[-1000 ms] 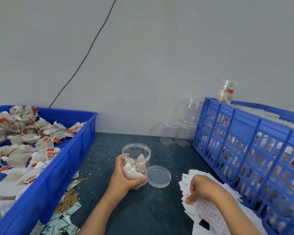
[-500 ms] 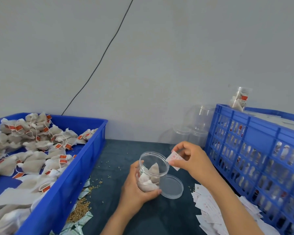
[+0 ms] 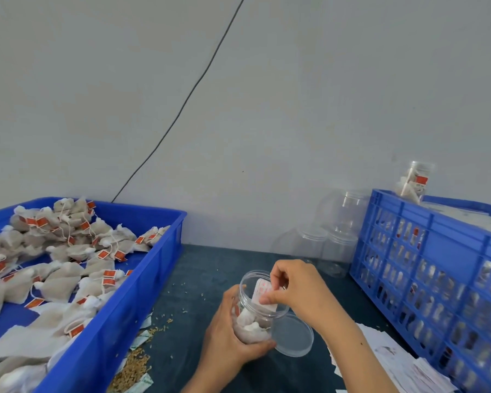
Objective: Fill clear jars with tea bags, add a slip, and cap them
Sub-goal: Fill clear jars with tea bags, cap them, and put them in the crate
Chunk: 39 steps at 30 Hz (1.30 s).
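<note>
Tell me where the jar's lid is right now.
The lid lies flat on the dark table, low and right of centre, against the right side of the jar the left hand grips.

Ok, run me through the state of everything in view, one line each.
Jar: uncapped, part-filled with tea bags, held by left hand.
Slip: pinched by right hand, going into the jar mouth.
Lid: off, flat on the table.
Empty jars: stacked by the wall.
</note>
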{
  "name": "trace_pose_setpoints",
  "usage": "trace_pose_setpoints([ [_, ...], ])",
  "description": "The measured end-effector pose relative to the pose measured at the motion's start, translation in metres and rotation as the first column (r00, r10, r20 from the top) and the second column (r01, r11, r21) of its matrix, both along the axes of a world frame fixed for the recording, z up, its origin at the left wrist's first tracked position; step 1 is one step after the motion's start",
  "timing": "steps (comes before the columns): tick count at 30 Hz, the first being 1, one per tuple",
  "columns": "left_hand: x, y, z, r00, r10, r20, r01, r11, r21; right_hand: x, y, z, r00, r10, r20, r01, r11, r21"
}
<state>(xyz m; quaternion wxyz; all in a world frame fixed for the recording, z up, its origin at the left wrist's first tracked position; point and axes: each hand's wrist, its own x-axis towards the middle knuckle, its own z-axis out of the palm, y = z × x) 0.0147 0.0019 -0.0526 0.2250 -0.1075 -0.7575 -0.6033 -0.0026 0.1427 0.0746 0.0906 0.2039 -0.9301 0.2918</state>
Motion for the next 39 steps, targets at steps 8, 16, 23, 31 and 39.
trace_pose_setpoints([
  [8,0.001,0.001,0.003,1.0,0.024,-0.004,-0.024,0.999,-0.032,0.001,-0.007,-0.002,0.992,0.082,0.095,-0.09,0.992,0.083],
  [16,0.004,0.003,0.004,0.999,0.026,-0.023,-0.026,0.999,-0.033,0.001,-0.007,-0.002,0.997,0.05,-0.057,-0.027,0.933,0.36],
  [23,0.004,0.004,0.004,0.998,0.053,-0.014,-0.053,0.998,-0.015,0.005,-0.005,-0.003,0.982,0.15,-0.112,-0.079,0.875,0.477],
  [31,0.002,-0.001,0.003,0.992,0.127,-0.023,-0.126,0.991,0.04,-0.003,0.03,-0.017,0.972,0.041,-0.233,-0.072,0.989,-0.127],
  [39,0.002,-0.002,0.003,0.977,0.214,-0.012,-0.214,0.977,0.019,-0.011,0.047,-0.087,0.96,0.059,0.274,-0.038,0.996,-0.084],
])
